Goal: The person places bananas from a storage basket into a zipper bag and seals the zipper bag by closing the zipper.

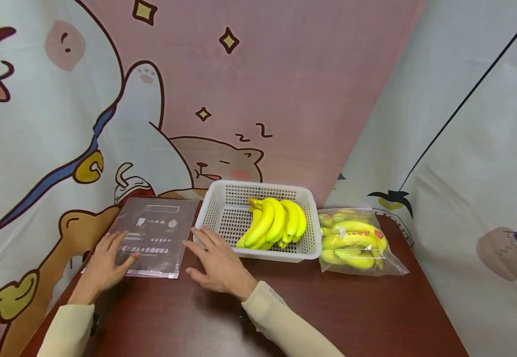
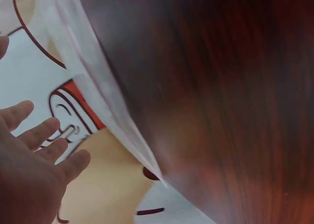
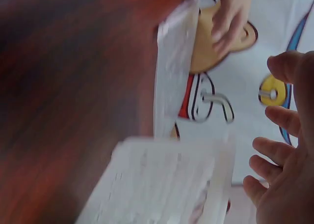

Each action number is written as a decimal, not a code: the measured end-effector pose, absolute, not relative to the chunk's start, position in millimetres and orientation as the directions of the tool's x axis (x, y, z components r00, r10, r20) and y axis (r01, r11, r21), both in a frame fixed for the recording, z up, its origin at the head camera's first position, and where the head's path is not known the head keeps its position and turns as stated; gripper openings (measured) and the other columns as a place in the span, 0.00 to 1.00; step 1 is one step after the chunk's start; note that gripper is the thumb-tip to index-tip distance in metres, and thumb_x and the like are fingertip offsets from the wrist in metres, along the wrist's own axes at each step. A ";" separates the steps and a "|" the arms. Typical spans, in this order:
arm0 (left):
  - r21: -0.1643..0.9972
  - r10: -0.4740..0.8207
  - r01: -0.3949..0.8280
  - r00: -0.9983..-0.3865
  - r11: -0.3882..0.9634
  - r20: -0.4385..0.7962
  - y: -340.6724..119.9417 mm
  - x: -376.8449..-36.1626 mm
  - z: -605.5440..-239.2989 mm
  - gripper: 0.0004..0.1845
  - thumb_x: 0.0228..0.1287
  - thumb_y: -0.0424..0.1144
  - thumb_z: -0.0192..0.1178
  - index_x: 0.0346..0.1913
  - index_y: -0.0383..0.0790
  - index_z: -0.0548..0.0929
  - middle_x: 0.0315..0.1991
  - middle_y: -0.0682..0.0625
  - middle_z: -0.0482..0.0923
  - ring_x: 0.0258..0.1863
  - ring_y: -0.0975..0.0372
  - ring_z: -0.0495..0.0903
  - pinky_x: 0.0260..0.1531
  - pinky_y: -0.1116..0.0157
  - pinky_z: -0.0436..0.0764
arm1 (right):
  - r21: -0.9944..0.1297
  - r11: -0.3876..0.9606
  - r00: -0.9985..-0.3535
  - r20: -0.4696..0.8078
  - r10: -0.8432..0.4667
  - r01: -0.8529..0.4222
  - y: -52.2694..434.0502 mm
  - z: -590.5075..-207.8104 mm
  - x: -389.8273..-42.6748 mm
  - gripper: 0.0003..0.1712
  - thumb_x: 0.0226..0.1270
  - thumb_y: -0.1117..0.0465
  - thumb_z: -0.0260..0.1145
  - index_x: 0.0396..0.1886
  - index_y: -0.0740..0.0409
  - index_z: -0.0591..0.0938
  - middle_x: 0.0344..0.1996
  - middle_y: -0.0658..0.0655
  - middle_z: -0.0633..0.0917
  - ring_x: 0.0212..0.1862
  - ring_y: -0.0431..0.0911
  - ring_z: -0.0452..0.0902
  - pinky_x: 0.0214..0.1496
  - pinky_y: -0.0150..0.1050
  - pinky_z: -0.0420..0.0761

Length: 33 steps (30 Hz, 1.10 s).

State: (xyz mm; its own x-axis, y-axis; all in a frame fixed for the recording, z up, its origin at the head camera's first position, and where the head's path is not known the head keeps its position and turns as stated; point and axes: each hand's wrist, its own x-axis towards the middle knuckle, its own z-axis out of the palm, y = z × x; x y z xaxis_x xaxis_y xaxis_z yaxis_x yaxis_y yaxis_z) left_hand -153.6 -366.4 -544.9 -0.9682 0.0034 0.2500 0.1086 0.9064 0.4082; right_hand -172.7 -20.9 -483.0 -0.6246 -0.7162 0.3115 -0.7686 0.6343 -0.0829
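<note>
A flat translucent zip bag [image 1: 157, 235] with pale printing lies on the table's left side. My left hand [image 1: 104, 263] is over the bag's left part, its fingers spread and loosely bent. In the left wrist view the same hand [image 2: 37, 150] shows nothing between its fingers, and the bag's edge [image 2: 115, 103] is beside it. Between the bag and a white plastic basket [image 1: 262, 254] is my right hand [image 1: 222, 265], fingers spread, fingertips near the basket's left front corner. Yellow bananas [image 1: 276, 223] lie in the basket's right half.
To the right of the basket lies a clear bag of bananas [image 1: 352, 240], its loose corner pointing to the front right. All stand on a dark red-brown table [image 1: 329, 307]. Cartoon-printed cloth [image 1: 312, 89] hangs behind and along both sides.
</note>
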 end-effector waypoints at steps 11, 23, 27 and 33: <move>0.375 0.007 0.059 -0.990 0.925 0.138 -390.4 -173.7 -556.7 0.42 0.69 0.52 0.64 0.72 0.25 0.63 0.69 0.20 0.59 0.70 0.25 0.54 0.64 0.25 0.59 | 0.073 0.553 -0.520 0.255 -0.815 -0.830 -97.3 -513.5 -154.4 0.29 0.72 0.47 0.60 0.71 0.43 0.75 0.75 0.50 0.72 0.76 0.45 0.67 0.80 0.33 0.61; 0.327 0.009 -0.026 -0.994 0.945 -0.107 -391.3 -187.4 -558.0 0.39 0.68 0.47 0.61 0.72 0.23 0.64 0.70 0.17 0.54 0.69 0.22 0.52 0.66 0.25 0.57 | -0.053 0.641 -0.634 0.225 -0.740 -0.766 -113.9 -559.2 -150.1 0.18 0.67 0.58 0.64 0.54 0.40 0.86 0.63 0.44 0.82 0.65 0.37 0.75 0.64 0.25 0.75; 0.330 0.008 -0.028 -0.994 0.943 -0.107 -385.1 -184.9 -554.8 0.37 0.67 0.46 0.62 0.71 0.24 0.66 0.69 0.17 0.55 0.69 0.23 0.53 0.66 0.26 0.59 | -0.090 0.661 -0.654 0.294 -0.697 -0.745 -111.5 -563.3 -153.6 0.13 0.66 0.59 0.67 0.45 0.36 0.90 0.56 0.39 0.86 0.59 0.33 0.79 0.54 0.23 0.79; 0.318 -0.012 -0.050 -0.993 0.947 -0.121 -371.2 -174.1 -549.0 0.38 0.66 0.48 0.63 0.70 0.24 0.67 0.67 0.16 0.56 0.68 0.22 0.53 0.64 0.26 0.61 | -0.176 0.706 -0.707 0.388 -0.591 -0.686 -105.5 -568.3 -159.2 0.06 0.63 0.54 0.72 0.32 0.33 0.92 0.45 0.33 0.89 0.50 0.29 0.82 0.44 0.19 0.78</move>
State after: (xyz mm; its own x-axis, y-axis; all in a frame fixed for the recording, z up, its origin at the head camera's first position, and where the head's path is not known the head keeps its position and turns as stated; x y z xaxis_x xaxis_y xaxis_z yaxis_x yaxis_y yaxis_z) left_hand -174.1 -371.2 -549.0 -0.9926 -0.0117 -0.1208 -0.0499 0.9467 0.3183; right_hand -159.2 -105.5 -568.3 -0.7072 -0.5909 0.3882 -0.6862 0.7058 -0.1757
